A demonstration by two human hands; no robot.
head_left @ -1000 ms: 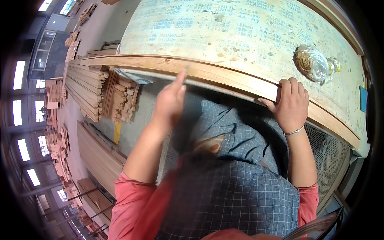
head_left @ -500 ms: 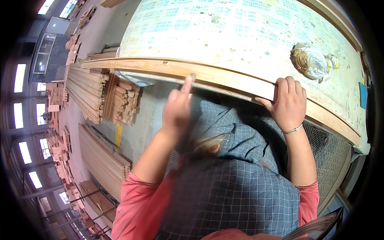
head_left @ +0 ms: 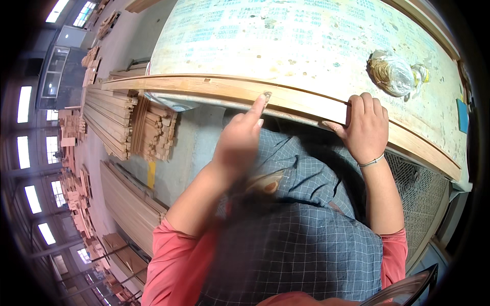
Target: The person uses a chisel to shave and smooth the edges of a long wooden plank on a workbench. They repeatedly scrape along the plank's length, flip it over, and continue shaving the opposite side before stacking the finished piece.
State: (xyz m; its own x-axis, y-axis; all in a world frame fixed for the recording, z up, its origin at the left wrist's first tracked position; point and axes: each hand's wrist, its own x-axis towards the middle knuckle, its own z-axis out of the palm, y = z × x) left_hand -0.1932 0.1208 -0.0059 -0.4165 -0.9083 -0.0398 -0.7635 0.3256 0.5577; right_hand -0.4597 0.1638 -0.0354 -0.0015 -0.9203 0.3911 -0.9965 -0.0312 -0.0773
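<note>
A long pale wooden board [head_left: 301, 101], with a lengthwise groove or step, lies along the near edge of the worktable. My right hand [head_left: 366, 127] grips it right of the middle, fingers over the top and thumb on the near side. My left hand [head_left: 239, 140] is partly blurred; its index finger is stretched out to the board's face and the other fingers are curled. A small brownish lump [head_left: 267, 96], perhaps putty, shows at that fingertip. Farther left, a small notch or dark mark [head_left: 207, 80] shows in the wood.
The spotted, pale worktable [head_left: 245, 46] carries a crumpled clear plastic bag [head_left: 392, 73] of brown paste. A blue flat piece [head_left: 462, 118] is at its right edge. Stacked timber [head_left: 109, 120] stands on the floor at left. A checked apron [head_left: 301, 250] covers my lap.
My left hand has moved right along the board, its index fingertip now at the brownish lump. The right hand keeps its grip, and the view has shifted slightly.
</note>
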